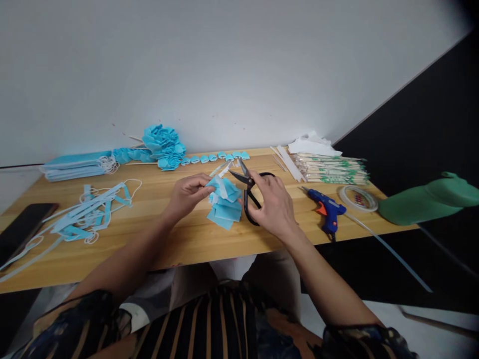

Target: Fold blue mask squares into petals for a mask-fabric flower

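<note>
My left hand (189,193) pinches a small folded piece of light blue mask fabric (220,185) just above a loose pile of blue fabric squares (226,208) on the wooden table (187,244). My right hand (273,204) grips black scissors (249,188) through their handle loops. The blades are parted and point up and left, right beside the held piece.
A stack of blue face masks (75,165) and a blue fabric flower (163,145) lie at the back left, with cut ear-loop strips (88,214) and a dark phone (22,227) nearer. Wrapped chopsticks (333,169), a blue glue gun (326,209), a tape roll (357,198) and a green object (430,199) sit to the right.
</note>
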Demonstrator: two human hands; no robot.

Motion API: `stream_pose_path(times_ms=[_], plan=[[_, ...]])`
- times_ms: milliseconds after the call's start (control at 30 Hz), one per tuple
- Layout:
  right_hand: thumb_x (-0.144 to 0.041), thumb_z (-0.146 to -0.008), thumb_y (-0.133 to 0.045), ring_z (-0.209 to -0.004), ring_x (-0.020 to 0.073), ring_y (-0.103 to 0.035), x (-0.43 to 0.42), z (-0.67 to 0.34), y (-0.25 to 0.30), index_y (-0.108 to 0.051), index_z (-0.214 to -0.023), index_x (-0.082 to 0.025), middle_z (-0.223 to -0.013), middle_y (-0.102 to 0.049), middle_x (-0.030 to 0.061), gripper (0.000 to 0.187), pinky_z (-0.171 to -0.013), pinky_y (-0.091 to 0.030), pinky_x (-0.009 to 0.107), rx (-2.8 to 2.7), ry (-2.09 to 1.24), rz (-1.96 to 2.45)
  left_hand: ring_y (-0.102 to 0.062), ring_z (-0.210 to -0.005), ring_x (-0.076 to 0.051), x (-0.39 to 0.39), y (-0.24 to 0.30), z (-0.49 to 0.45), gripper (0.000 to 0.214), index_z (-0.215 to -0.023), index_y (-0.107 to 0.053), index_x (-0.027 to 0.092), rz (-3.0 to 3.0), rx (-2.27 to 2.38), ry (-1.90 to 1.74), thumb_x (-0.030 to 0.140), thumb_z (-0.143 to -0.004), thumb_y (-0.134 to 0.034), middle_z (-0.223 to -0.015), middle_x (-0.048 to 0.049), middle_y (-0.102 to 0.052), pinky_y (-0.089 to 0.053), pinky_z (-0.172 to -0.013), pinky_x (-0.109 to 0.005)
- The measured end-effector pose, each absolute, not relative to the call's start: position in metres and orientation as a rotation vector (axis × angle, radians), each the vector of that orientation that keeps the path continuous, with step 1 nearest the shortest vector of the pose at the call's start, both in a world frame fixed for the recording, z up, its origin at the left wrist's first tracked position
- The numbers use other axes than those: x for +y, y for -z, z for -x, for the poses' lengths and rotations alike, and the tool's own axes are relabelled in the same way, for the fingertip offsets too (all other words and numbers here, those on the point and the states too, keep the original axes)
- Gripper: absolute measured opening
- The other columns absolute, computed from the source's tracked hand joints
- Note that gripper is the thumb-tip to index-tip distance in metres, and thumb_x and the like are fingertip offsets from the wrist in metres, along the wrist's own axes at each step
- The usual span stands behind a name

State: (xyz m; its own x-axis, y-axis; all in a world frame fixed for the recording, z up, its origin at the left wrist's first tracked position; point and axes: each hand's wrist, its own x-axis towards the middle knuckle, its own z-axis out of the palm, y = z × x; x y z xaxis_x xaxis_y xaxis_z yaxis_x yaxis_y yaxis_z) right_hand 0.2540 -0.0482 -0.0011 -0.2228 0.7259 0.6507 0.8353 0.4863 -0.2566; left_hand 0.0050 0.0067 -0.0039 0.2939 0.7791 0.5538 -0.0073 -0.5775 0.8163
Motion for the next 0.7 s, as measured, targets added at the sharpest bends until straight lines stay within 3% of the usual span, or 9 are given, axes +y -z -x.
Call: stream_pose_path(times_ms=[267, 467, 700], plan=[[-0.048, -0.093, -0.066, -0.105, 0.0338, -0.061, -0.043, -0.241, 0.000, -0.059, -0.143, -0.018, -0.109, -0.069, 0.0146, 0.059, -0.086, -0.055, 0.047, -1.968, 0.219, 1.405, -0.068, -0.072, -0.015, 0.004, 0.006, -0.006, 0.026, -0.073, -0.074, 0.019, -1.928, 0.656, -1.315, 0.037, -0.090, -0.078, -0.078, -0.0055, -0.075, -0.053, -0.070, -0.028], [-0.043, -0.093, -0.065, -0.103, 0.0312, -0.063, -0.041, -0.236, -0.003, -0.059, -0.142, -0.020, -0.105, -0.070, 0.0116, 0.054, -0.085, -0.055, 0.044, -1.939, 0.134, 1.375, -0.069, -0.073, -0.017, 0.004, 0.008, -0.006, 0.031, -0.071, -0.073, 0.019, -1.979, 0.700, -1.315, 0.043, -0.090, -0.077, -0.078, -0.0068, -0.075, -0.054, -0.074, -0.032], [-0.036, -0.093, -0.063, -0.097, 0.0283, -0.066, -0.041, -0.236, -0.004, -0.062, -0.138, -0.020, -0.099, -0.072, 0.0092, 0.048, -0.082, -0.054, 0.041, -1.906, 0.116, 1.340, -0.070, -0.072, -0.017, 0.003, 0.005, -0.008, 0.025, -0.074, -0.074, 0.020, -2.028, 0.645, -1.334, 0.038, -0.092, -0.076, -0.078, -0.0061, -0.076, -0.055, -0.075, -0.033]])
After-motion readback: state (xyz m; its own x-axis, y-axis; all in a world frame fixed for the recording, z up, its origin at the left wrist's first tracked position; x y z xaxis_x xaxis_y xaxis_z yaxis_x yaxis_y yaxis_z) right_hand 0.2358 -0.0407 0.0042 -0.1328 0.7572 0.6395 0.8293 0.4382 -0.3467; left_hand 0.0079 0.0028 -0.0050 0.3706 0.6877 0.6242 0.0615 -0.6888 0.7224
